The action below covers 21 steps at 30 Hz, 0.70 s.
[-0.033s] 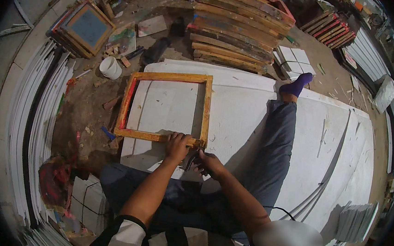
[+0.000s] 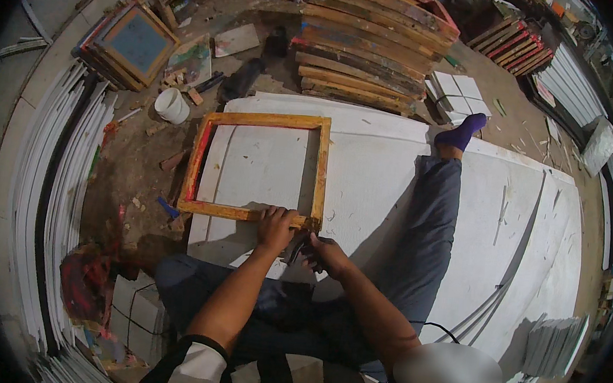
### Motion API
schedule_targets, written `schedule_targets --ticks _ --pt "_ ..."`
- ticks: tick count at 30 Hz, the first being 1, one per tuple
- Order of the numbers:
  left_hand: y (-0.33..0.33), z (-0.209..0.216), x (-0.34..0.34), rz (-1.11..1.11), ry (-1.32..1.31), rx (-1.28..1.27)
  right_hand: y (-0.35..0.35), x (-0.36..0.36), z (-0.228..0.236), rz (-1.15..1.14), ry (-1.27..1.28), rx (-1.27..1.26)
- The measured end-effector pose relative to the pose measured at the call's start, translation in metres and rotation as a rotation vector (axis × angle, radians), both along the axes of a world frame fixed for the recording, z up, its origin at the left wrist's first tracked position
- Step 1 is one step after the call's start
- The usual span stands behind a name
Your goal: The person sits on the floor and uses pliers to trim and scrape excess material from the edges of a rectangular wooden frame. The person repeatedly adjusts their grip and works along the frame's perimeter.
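Note:
A wooden frame [image 2: 269, 120], yellow-brown with red paint stains, lies on white sheets [image 2: 373, 168] in front of me. Its middle is open and the white shows through. My left hand [image 2: 275, 226] is closed over the frame's near bar, close to the near right corner. Just right of it, my right hand [image 2: 325, 255] grips a dark-handled hand tool, seemingly pliers [image 2: 295, 250]. The tool's head meets that corner, and its jaws are too small and dark to make out.
My outstretched leg [image 2: 430, 216] lies across the sheets on the right. Stacked wooden frames [image 2: 368, 45] stand at the far side. A white bucket [image 2: 172, 105] sits on the floor left of the frame. Long white strips [image 2: 35, 206] line the left; bundled white pieces [image 2: 555, 346] lie right.

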State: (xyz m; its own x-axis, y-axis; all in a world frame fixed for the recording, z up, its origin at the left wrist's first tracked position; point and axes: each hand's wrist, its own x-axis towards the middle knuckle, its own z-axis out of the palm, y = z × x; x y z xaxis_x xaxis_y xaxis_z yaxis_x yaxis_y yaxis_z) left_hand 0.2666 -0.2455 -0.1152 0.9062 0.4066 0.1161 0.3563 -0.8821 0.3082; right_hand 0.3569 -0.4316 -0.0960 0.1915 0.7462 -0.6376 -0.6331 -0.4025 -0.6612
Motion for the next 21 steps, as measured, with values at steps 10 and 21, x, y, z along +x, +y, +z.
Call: schedule_targets --ticks 10,21 --pt "-0.003 -0.002 -0.003 0.005 -0.084 -0.011 0.0 0.004 -0.005 -0.13 0.175 -0.033" --pt "-0.013 0.017 -0.002 0.007 -0.127 -0.092 -0.024 0.017 -0.007 -0.228 -0.269 -0.214"
